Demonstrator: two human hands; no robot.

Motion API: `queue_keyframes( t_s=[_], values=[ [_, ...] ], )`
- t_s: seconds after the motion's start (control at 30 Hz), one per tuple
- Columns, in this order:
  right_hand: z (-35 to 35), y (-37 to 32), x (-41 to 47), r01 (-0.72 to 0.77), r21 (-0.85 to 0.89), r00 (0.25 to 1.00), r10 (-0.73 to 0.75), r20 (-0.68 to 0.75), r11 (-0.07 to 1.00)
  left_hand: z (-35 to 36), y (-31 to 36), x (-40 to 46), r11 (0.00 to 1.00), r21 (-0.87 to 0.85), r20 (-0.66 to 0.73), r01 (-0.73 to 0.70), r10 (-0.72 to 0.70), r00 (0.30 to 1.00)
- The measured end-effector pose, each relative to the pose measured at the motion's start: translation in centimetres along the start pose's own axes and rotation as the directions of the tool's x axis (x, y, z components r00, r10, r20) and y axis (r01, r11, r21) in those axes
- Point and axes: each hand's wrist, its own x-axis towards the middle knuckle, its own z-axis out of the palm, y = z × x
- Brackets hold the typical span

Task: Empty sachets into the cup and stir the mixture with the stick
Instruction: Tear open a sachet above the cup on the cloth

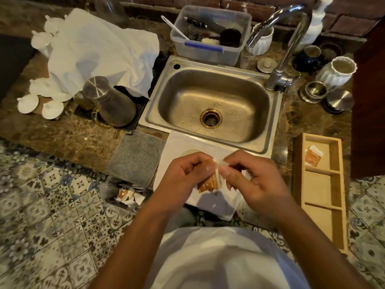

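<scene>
Both hands pinch one small orange-and-white paper sachet [209, 181] between them, held above a white cloth [210, 202] that lies on the front edge of the brown marble table [83, 140]. The left hand [183, 178] has its grip pressed on the sachet's left side, thumb over the printed face with the fingers curled behind. The right hand [252, 180] has its grip pinched on the white top corner, where a small flap [222, 162] stands bent up. The sachet's long axis runs roughly up and down in the view, the white top end pointing away from the person and the orange end hanging toward them. Just beyond the left knuckles, a pale round rim [188, 152] shows on the cloth; whether it is the cup cannot be told. Behind lies a steel sink [210, 105]. To the right, a wooden divided tray [321, 190] holds another orange sachet [313, 156] in its far compartment. Left of the cloth, torn sachet scraps [129, 196] lie in a heap.
</scene>
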Motion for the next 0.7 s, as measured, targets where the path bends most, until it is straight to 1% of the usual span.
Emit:
queue_keyframes(
  t_s=[0.07,0.13,0.17,0.23,0.37,0.43,0.47,0.5,0.57,0.6,0.63,0.7],
  values=[
    [0.2,0.1,-0.1,0.093,-0.136,0.992,-0.104,-0.071,0.986,0.1,0.0,0.1,1.000,0.003,-0.013,0.001,-0.001,1.000],
    [0.5,0.3,-0.2,0.184,-0.326,0.964,-0.236,-0.125,0.927,0.2,0.0,0.4,1.000,-0.006,-0.009,0.001,-0.001,1.000],
    [0.6,0.4,-0.2,0.207,-0.383,0.948,-0.281,-0.148,0.900,0.3,0.0,0.5,0.999,-0.035,0.001,0.005,-0.005,1.000],
    [0.8,0.5,-0.3,0.199,-0.395,0.935,-0.295,-0.199,0.897,0.5,0.2,0.9,0.992,-0.127,0.014,0.018,-0.016,1.000],
    [0.9,-0.4,0.4,0.113,-0.255,0.951,-0.179,-0.253,0.960,0.4,0.6,1.3,0.955,-0.290,0.043,0.056,-0.046,0.998],
    [0.9,-0.8,0.8,0.090,-0.199,0.958,-0.140,-0.252,0.976,0.3,0.9,1.2,0.954,-0.288,0.088,0.083,-0.060,0.994],
    [0.9,-1.0,0.8,0.057,-0.126,0.963,-0.088,-0.255,0.990,0.4,1.1,1.0,0.959,-0.269,0.103,0.084,-0.058,0.993],
    [0.9,-1.3,0.7,0.006,-0.008,0.968,-0.008,-0.251,1.000,0.6,1.4,0.8,0.962,-0.259,0.113,0.083,-0.055,0.992],
    [0.4,-2.2,0.6,-0.085,0.253,0.973,0.135,-0.185,0.964,1.0,2.2,0.5,0.968,-0.243,0.095,0.063,-0.041,0.995],
    [0.1,-2.6,0.5,-0.110,0.335,0.979,0.160,-0.127,0.936,1.1,2.6,0.4,0.973,-0.225,0.077,0.044,-0.027,0.997],
    [-0.3,-2.9,0.4,-0.123,0.370,0.985,0.159,-0.068,0.921,1.2,3.0,0.2,0.980,-0.199,0.063,0.020,-0.008,0.998],
    [-0.8,-3.3,0.4,-0.133,0.365,0.991,0.133,0.028,0.921,1.3,3.8,-0.2,0.993,-0.109,0.049,-0.041,0.047,0.998]
  ],
)
